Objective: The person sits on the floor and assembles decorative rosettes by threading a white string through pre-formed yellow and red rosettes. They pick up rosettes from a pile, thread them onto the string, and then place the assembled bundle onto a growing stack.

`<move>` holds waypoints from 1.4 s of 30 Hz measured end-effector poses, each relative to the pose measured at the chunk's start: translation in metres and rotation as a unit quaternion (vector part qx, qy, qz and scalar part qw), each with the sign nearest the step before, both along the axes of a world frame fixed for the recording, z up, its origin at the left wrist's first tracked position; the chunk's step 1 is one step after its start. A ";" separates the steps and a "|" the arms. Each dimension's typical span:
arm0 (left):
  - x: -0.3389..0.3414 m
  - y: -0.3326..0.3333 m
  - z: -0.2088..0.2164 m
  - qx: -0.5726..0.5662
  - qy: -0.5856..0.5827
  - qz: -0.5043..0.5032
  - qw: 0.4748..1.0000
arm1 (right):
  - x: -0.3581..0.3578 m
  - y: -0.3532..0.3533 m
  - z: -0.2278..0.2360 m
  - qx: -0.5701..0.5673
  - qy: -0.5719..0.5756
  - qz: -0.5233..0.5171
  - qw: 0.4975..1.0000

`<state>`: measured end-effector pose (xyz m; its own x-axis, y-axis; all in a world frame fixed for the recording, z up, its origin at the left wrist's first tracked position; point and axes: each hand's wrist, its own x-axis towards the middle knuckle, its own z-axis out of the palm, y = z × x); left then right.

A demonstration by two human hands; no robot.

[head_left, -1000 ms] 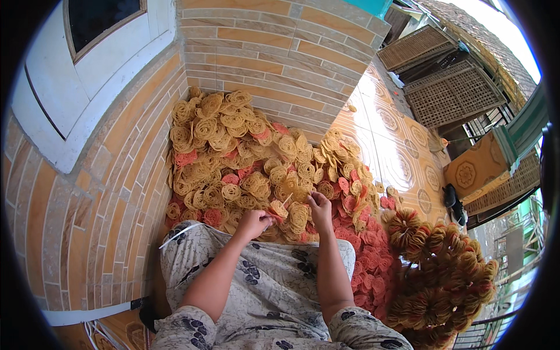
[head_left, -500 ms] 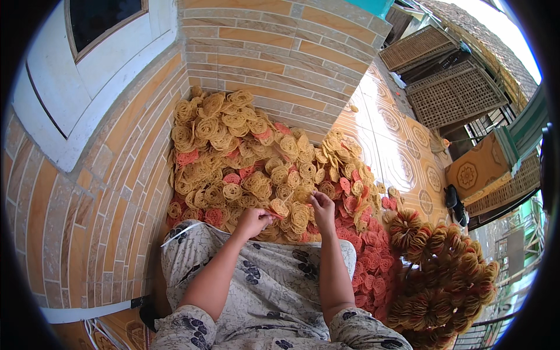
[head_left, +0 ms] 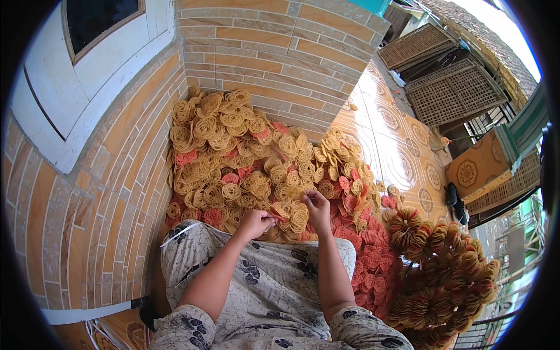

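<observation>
My left hand (head_left: pixel 254 224) is closed in a pinch on a small stack of noodle crackers (head_left: pixel 280 211), yellowish with a coral-red edge. Just right of it and slightly higher, my right hand (head_left: pixel 317 208) pinches a thin, translucent yellow noodle cracker (head_left: pixel 297 193). Both hands are above a large pile of yellow noodle crackers (head_left: pixel 204 126), lacy rounds with some coral-red ones among them. A heap of coral-red noodle crackers (head_left: pixel 373 256) lies beside my right knee. Any string or thread between my hands is too fine to make out.
Bunched strands of yellow and red crackers (head_left: pixel 440 286) lie at the right. A brick-patterned wall (head_left: pixel 256 44) borders the pile, with a white door (head_left: pixel 116 46) at upper left. Woven racks (head_left: pixel 455 90) and dark shoes (head_left: pixel 456 204) are farther right on the tiled floor.
My right hand has shifted slightly left and up with the thin yellow cracker, closer to my left hand. My left hand has moved slightly to the right, still gripping its crackers.
</observation>
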<state>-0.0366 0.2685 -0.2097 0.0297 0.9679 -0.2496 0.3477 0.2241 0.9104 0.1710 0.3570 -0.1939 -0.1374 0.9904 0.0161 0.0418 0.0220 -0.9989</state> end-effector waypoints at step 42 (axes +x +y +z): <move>-0.008 -0.008 0.011 -0.002 0.102 -0.001 0.995 | -0.006 -0.005 0.011 0.015 -0.042 0.025 0.999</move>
